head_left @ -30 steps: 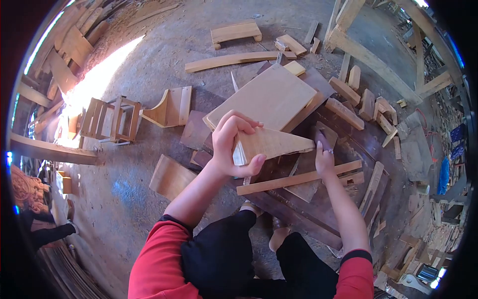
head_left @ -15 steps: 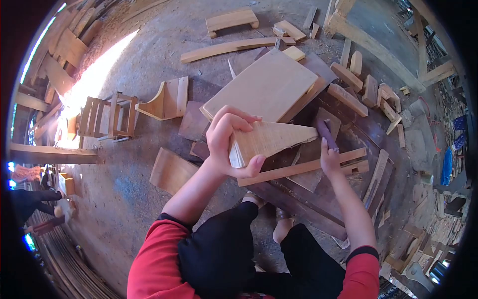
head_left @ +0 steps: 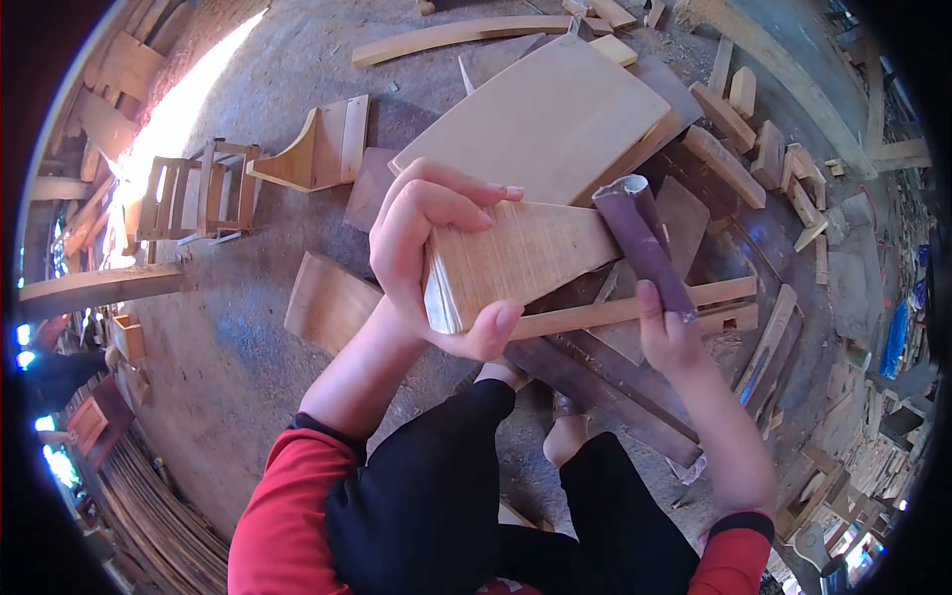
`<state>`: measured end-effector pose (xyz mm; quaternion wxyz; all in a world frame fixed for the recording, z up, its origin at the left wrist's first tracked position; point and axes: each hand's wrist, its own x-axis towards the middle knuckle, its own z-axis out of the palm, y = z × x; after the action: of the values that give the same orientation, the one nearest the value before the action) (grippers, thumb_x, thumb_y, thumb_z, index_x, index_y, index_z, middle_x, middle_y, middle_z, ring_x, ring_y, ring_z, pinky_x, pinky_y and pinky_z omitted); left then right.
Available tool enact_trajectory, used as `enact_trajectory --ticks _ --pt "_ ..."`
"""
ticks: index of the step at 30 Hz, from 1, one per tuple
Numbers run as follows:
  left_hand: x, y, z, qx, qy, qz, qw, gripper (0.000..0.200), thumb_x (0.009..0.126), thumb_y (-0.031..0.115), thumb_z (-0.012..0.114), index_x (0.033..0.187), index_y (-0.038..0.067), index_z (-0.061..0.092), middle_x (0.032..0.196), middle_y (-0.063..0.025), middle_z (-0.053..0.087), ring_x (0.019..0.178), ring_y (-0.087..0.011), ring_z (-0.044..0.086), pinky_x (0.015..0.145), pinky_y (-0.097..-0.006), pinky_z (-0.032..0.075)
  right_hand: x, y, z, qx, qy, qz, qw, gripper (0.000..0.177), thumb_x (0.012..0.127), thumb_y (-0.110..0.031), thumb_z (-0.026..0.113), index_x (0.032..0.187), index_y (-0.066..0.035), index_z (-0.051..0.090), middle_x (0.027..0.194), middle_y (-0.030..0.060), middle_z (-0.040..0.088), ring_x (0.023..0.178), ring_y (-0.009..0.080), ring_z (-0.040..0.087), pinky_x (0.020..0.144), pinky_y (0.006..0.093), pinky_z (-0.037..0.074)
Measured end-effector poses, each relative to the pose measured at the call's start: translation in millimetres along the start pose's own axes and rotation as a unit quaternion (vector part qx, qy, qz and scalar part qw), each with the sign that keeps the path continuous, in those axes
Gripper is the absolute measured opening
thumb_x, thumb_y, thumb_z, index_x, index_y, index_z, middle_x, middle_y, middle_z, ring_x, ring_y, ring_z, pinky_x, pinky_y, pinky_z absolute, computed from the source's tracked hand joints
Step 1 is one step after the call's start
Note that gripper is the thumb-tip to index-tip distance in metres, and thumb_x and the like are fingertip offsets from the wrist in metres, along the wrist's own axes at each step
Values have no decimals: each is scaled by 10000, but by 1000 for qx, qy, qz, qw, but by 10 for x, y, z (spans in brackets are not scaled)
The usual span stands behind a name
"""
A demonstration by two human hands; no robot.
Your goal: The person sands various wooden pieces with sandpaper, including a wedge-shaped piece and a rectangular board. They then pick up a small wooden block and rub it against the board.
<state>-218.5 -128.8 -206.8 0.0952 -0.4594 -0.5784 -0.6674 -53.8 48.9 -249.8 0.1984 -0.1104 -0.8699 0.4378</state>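
Observation:
My left hand (head_left: 409, 243) is closed around the wide end of a tapered wooden piece (head_left: 526, 253), fingers over the top edge and thumb along the lower edge. The piece's pale layered end faces the lower left. My right hand (head_left: 669, 339) grips the lower part of a rolled sheet of sandpaper (head_left: 645, 243), dark purplish-brown with a pale inside showing at its open top. This roll leans across the narrow right end of the wooden piece and appears to touch it. My right fingers are partly hidden behind the roll.
Beyond my hands lies a large flat board (head_left: 535, 124). A curved wooden piece (head_left: 322, 149) and a small slatted wooden frame (head_left: 203, 193) are at the left. Several wood blocks (head_left: 724, 164) lie at the right. A long strip (head_left: 595, 315) passes below the held piece.
The sandpaper roll has swung so its open top faces me more, and it now crosses the wooden piece's narrow end. The camera view has shifted; the left hand keeps its hold.

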Motion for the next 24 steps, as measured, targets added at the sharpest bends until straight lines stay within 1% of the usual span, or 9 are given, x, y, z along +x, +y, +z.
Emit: enact_trajectory --ticks 2,5,8,10,17,20,21,22,24 --pt "-1 -21 -13 1 -2 1 1000 464 571 368 666 776 5 461 778 -147 513 702 -229 574 629 -294 471 -24 28 27 1 27 -60 998 221 876 -169 458 949 27 529 728 130 559 655 234 541 612 312 419" --pt "-30 -30 -31 8 -2 4 1000 471 573 386 661 775 10 461 777 -148 517 696 -230 577 624 -292 466 -134 428 71 -23 25 40 999 262 887 -190 430 986 27 537 832 162 584 773 285 563 694 339 425" --pt "-28 10 -4 10 -6 8 1000 477 572 399 660 774 13 463 771 -148 522 693 -231 579 618 -293 460 -113 953 74 -65 141 89 984 325 902 -220 380 1046 32 526 981 196 575 931 311 547 798 354 407" --pt "0 39 19 8 -7 14 1000 480 571 403 660 775 14 464 768 -149 525 693 -230 579 615 -294 456 -89 1229 -44 -88 89 326 937 377 911 -251 340 1105 31 500 1084 210 541 1023 298 518 859 351 383" --pt "32 25 31 16 -15 21 1000 487 577 405 660 775 4 467 783 -159 509 706 -240 583 624 -313 484 -70 -149 105 16 39 97 994 250 869 -160 450 1022 21 526 895 168 579 825 280 569 734 346 432" --pt "-21 65 39 -10 -12 12 1000 479 581 388 663 778 -3 466 794 -166 502 715 -245 585 637 -325 492 -182 39 121 7 42 -51 998 200 838 -107 495 991 18 526 847 157 581 764 284 576 668 344 443" --pt "-29 70 40 -20 -13 11 1000 473 584 377 664 779 -6 466 797 -168 500 719 -246 585 643 -331 494 -338 321 29 -11 -43 47 998 322 897 -192 384 1115 30 470 1027 178 542 970 258 523 841 330 388" --pt "-24 56 40 -22 -10 18 1000 473 584 377 664 779 -6 466 797 -168 500 719 -246 585 643 -331 494 -296 478 -74 -16 -40 42 998 322 897 -192 384 1115 30 470 1027 178 542 970 258 523 841 330 388" --pt "-1 34 35 -24 -3 13 1000 450 585 357 667 764 -7 470 783 -165 499 708 -246 587 631 -325 492 -111 728 -231 -121 -73 370 918 320 888 -230 403 1093 0 491 927 186 576 868 305 565 741 336 434"
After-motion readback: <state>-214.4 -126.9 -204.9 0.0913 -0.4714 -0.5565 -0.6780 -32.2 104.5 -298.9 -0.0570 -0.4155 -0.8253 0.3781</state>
